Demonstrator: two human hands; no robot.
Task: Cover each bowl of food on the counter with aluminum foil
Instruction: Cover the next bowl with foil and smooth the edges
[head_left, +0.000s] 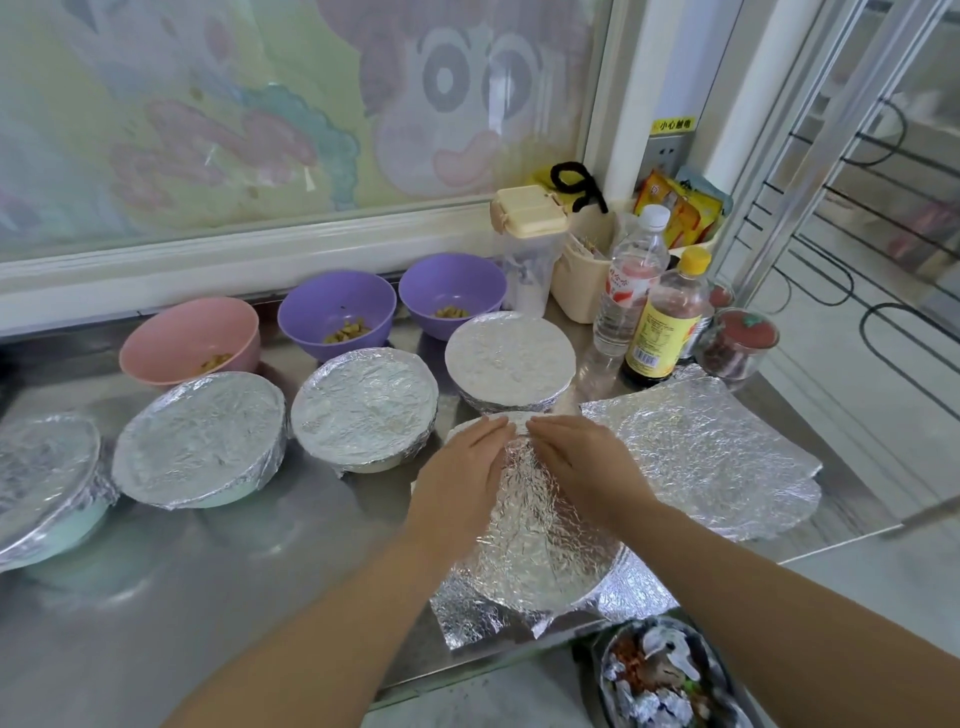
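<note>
Foil lies under left hand and right hand, both seemingly pressing.

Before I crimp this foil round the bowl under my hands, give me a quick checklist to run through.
1. Crinkled aluminum foil sheet overhangs on the near side: ok, corners stick out.
2. Left hand and right hand flat on it: ok.
3. Far edge tucked: cannot tell, fingers hide it.
4. Spare foil sheet lying to the right: ok.
5. Round pink bowl, left purple bowl, right purple bowl covered: not ok, all open.
</note>
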